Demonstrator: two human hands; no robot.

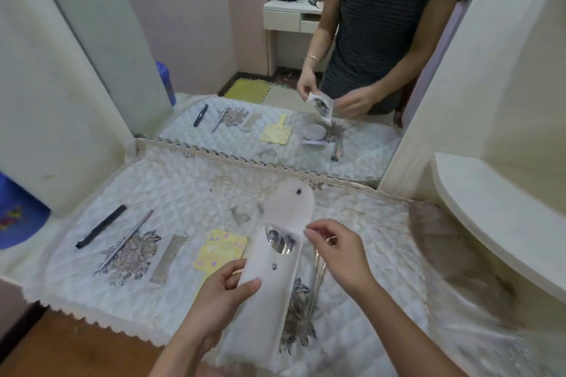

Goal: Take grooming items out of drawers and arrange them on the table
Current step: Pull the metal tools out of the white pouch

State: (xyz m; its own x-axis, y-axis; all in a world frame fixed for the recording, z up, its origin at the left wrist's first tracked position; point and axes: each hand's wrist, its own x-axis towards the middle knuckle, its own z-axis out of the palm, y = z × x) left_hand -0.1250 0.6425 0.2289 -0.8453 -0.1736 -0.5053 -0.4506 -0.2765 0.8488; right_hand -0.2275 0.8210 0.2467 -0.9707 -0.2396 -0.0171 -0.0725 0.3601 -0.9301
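Observation:
My left hand (225,288) grips the lower part of a white snap pouch (269,257) held above the quilted table cover (171,193). Its flap is lifted, and several metal tools (280,243) show in the opening. My right hand (333,249) hovers at the pouch's mouth, fingers curled, thumb and forefinger close together beside the flap edge; whether they pinch it is unclear. On the cover to the left lie a black pen-like stick (101,226), a silver rod (127,242), a metal comb (168,259) and a yellow card (220,249). Thin metal tools (318,272) lie under my right hand.
A mirror (275,70) stands along the table's back edge and repeats the scene and a person in a striped shirt. A white curved shelf (496,214) juts in at the right. A blue container (18,217) sits at the left. Wooden floor (61,352) shows below the lace hem.

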